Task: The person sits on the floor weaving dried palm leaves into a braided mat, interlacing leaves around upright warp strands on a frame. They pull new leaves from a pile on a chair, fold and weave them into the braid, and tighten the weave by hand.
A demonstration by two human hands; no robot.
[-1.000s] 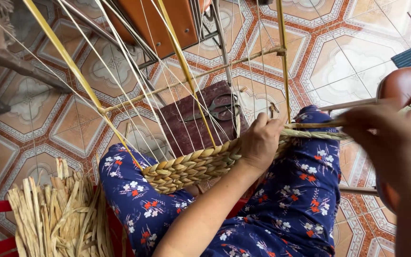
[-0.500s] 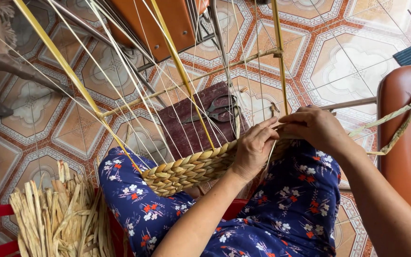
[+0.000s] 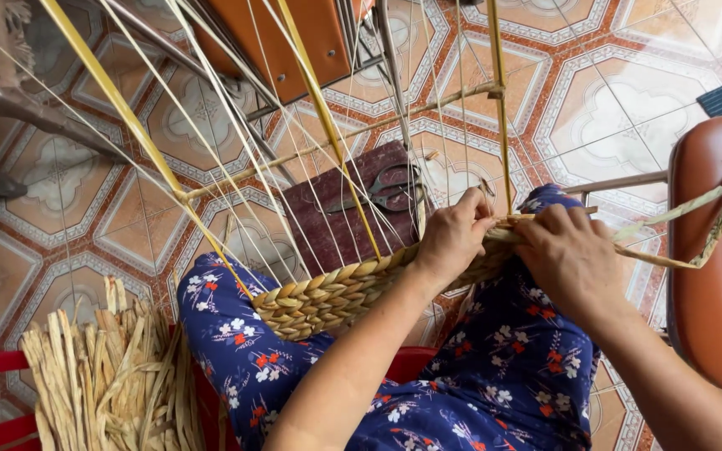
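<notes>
Head view: on the lap, the braid (image 3: 336, 294) is pinched at its right end by the left hand (image 3: 453, 238) and right hand (image 3: 570, 259); its light, pliant strand (image 3: 678, 213) is judged best gripped close to the weave.

A: What covers the floor (image 3: 628, 75)?
B: Patterned tiles, cream octagons bordered in orange-red, evenly daylit.
A: And the furniture?
B: A brown padded chair (image 3: 716, 276) at right; an orange-brown panel (image 3: 282, 42) at the top.
</notes>
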